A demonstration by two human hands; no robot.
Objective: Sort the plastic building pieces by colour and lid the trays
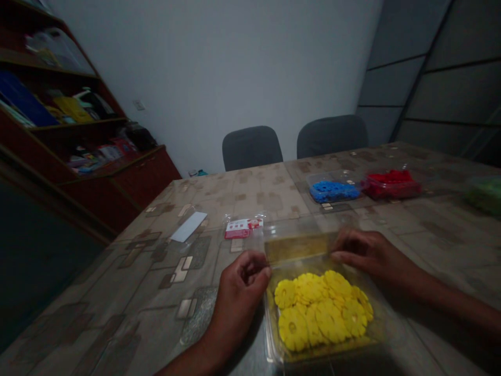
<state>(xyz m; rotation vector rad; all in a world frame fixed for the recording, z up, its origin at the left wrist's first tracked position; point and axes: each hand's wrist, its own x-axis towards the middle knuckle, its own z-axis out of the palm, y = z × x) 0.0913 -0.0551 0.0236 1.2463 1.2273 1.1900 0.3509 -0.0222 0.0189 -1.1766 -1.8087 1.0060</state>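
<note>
A clear plastic clamshell box (pixel 274 342) lies on the table in front of me, filled with several yellow flower-shaped discs (pixel 321 310). Its transparent lid (pixel 297 235) stands raised at the far side. My left hand (pixel 240 290) is curled at the box's far left corner, fingers pinched on the lid's hinge edge. My right hand (pixel 362 250) grips the far right corner of the lid, fingers bent over the rim.
Farther back stand a clear box of blue discs (pixel 333 190) and a box of red discs (pixel 391 183); something green (pixel 485 193) sits at the right edge. A red-and-white packet (pixel 242 227) and a white card (pixel 189 226) lie left. Two grey chairs (pixel 252 148) and a shelf (pixel 70 120) stand beyond.
</note>
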